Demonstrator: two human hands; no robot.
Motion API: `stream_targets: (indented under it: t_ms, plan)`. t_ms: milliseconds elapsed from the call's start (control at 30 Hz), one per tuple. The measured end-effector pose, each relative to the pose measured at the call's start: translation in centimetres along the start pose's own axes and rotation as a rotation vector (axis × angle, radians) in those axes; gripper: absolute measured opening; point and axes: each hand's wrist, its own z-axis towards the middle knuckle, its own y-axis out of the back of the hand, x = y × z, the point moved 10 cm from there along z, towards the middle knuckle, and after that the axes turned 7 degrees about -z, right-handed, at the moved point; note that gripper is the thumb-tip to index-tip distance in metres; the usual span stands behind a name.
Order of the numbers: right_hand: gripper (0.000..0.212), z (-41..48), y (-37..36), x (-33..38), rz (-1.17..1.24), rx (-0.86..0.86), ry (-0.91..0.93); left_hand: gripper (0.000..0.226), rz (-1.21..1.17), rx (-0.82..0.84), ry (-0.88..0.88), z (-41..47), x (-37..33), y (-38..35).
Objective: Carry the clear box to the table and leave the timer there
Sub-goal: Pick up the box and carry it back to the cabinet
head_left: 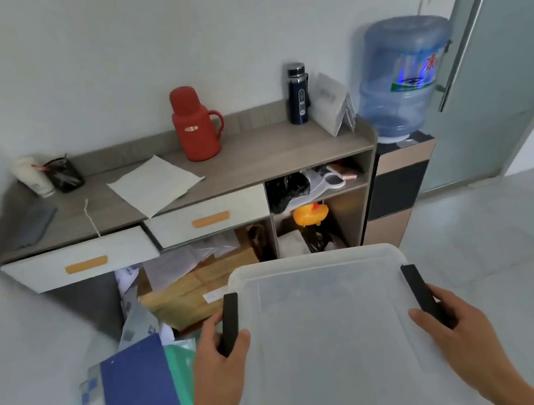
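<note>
I hold the clear box (326, 322), a translucent plastic bin with a frosted lid and a black latch on each side, low in the middle of the view. My left hand (216, 351) grips its left side at the black latch. My right hand (452, 324) grips the right side at the other latch. The lid hides whatever is inside, and no timer shows. The box hangs in front of a grey sideboard table (254, 157) against the wall.
On the sideboard stand a red thermos (196, 123), a dark bottle (298, 94), a sheet of paper (153, 182) and a pen cup (64, 175). A water dispenser (401, 80) is at its right, then a glass door. Cartons, papers and a blue folder (137, 393) crowd the floor at left.
</note>
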Motion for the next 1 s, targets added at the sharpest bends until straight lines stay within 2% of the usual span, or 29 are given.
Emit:
stream_targets:
  t_ms: [100,267,500,600,800,1000]
  plan:
    - [0.041,5.7,0.1,2.6,-0.001,-0.040,0.006,0.033,-0.014,0.032,-0.026,5.9,-3.4,-2.9]
    - [0.041,15.4,-0.8,6.3,-0.034,-0.028,0.028,0.039,-0.006,0.021,-0.034,14.1,-7.0,-7.0]
    - [0.048,32.1,-1.9,13.2,-0.040,0.047,0.108,0.035,0.000,-0.094,-0.059,25.5,-12.7,-12.4]
    - [0.050,38.1,-2.2,17.3,-0.036,0.083,0.172,0.040,-0.004,-0.136,-0.105,29.9,-15.3,-13.8]
    - [0.056,47.5,-5.0,24.3,-0.139,0.126,0.292,0.045,-0.019,-0.195,-0.138,37.5,-18.6,-15.1]
    - [0.061,53.8,-9.6,27.9,-0.228,0.168,0.288,0.058,0.043,-0.146,-0.154,46.5,-20.0,-16.2]
